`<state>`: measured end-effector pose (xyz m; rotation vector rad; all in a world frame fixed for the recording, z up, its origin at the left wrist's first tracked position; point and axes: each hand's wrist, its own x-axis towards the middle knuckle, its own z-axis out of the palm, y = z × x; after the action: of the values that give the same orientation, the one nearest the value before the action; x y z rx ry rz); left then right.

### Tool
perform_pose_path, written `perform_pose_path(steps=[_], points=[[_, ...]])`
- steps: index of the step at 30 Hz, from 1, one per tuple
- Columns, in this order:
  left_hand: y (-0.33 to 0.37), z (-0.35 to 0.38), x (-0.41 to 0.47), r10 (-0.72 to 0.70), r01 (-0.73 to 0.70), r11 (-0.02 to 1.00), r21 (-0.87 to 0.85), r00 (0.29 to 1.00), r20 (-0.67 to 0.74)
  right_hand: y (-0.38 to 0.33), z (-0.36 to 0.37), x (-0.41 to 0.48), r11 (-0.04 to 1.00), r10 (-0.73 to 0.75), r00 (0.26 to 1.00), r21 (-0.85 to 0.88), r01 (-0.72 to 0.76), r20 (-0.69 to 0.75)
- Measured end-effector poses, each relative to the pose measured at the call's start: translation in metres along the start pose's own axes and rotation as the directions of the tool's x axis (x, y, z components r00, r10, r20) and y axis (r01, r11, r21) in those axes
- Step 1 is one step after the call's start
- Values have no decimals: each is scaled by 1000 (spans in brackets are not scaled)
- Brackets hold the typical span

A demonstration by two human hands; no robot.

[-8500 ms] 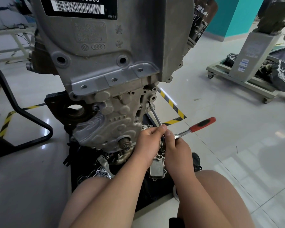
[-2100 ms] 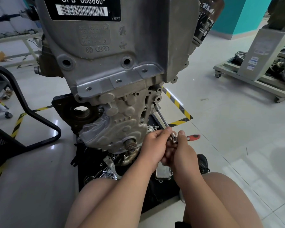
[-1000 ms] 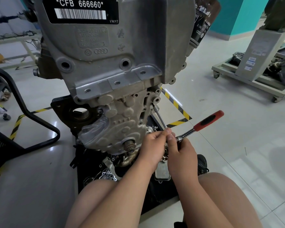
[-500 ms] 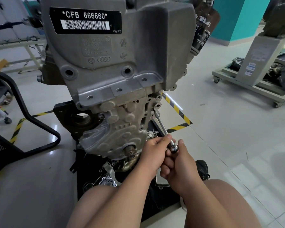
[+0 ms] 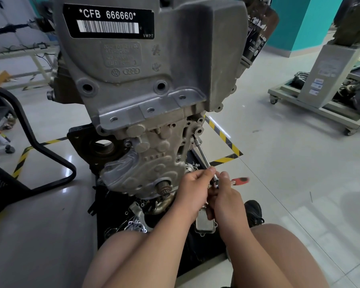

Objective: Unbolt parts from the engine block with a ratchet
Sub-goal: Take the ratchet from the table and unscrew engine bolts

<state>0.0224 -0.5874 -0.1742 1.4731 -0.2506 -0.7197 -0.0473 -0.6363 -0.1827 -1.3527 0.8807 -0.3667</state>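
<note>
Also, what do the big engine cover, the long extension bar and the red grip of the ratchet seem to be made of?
Engine cover: likely cast aluminium; dull grey, grainy surface with raised cast-in lettering.
Extension bar: probably chromed steel; smooth, with bright highlights.
Red grip: looks like rubber or plastic with a matte finish, but it is blurred, so this is uncertain.

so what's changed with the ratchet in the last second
The ratchet swung down: its red handle, up-right a second ago, now sticks out low beside the right hand gripping it. Unchanged: left hand pinching the extension, still seated on the engine block.
</note>
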Motion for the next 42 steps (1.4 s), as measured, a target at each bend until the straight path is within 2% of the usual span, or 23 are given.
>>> perform_pose_path(steps=[3, 6, 11, 13, 16, 22, 25, 27, 31, 36, 39, 42], points=[[0, 2, 2, 21, -21, 1000, -4, 1000, -21, 1, -2, -1, 969, -183, 977, -190, 160, -110], [0, 3, 3, -5, 4, 999, -38, 1000, -23, 0, -2, -3, 907, -274, 946, -374, 195, -172], [3, 5, -1, -24, 24, 998, -63, 1000, 3, -1, 1, -5, 889, -336, 921, -390, 241, -198], [4, 5, -1, -22, 22, 997, -68, 1000, -6, 1, 2, -3, 911, -316, 927, -337, 237, -204], [2, 3, -1, 5, -6, 999, -37, 1000, -26, 5, 2, 2, 965, -238, 956, -157, 212, -173], [2, 2, -2, -25, 25, 999, -22, 999, 24, -3, 2, -1, 990, -9, 997, 143, 19, -73], [3, 2, -2, -54, 55, 998, -34, 998, 39, -9, 1, 0, 903, 186, 980, 381, -199, 70], [3, 1, -1, -46, 46, 999, -1, 998, 36, -10, -1, -1, 816, 242, 949, 487, -312, 203], [4, -2, -1, -45, 43, 998, 42, 998, 35, -14, -4, -4, 711, 274, 876, 530, -463, 397], [4, -2, -2, -64, 64, 998, 15, 998, 9, -17, -4, -6, 658, 298, 842, 542, -523, 450], [3, -2, -2, -75, 75, 997, -18, 997, 21, -16, -4, -6, 688, 275, 856, 532, -494, 438], [2, -1, -2, -58, 59, 998, -24, 997, 41, -13, -2, -4, 808, 234, 917, 461, -368, 322]])
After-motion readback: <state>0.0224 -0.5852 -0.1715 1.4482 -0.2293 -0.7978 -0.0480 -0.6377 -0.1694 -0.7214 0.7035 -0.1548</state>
